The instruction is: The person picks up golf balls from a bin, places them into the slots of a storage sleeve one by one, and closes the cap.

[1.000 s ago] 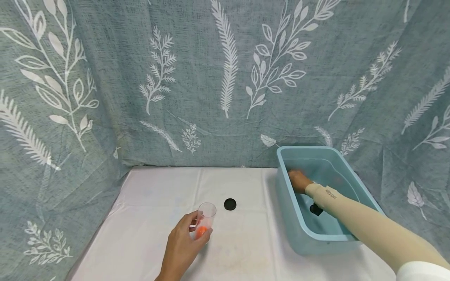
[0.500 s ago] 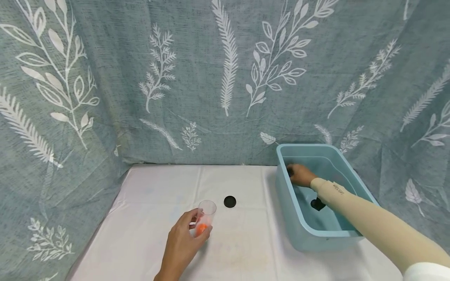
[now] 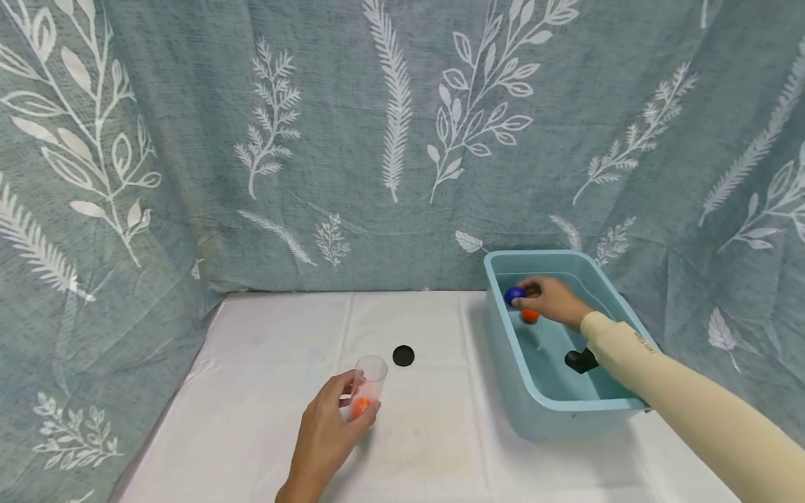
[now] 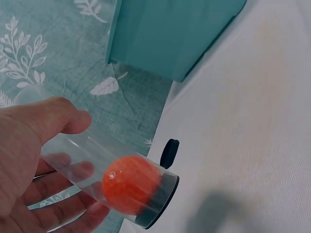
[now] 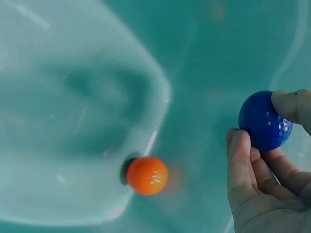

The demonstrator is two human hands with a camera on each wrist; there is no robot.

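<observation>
Left hand (image 3: 327,429) grips clear tube (image 4: 87,145), right hand (image 3: 553,302) pinches blue ball (image 5: 262,121) at far-left part of bin (image 3: 534,391).
White tablecloth (image 3: 428,454), creased; tube near middle, orange ball (image 4: 131,184) inside; black disc (image 3: 404,355) just beyond; bin right, second orange ball (image 5: 147,175) in it; blue-green leaf-print curtain (image 3: 352,140) along far side.

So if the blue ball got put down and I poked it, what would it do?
The blue ball would probably roll easily, because it looks round. Its shiny surface might feel a little slippery. It also seems stiff rather than squishy: no dent shows where the right hand pinches it.
</observation>
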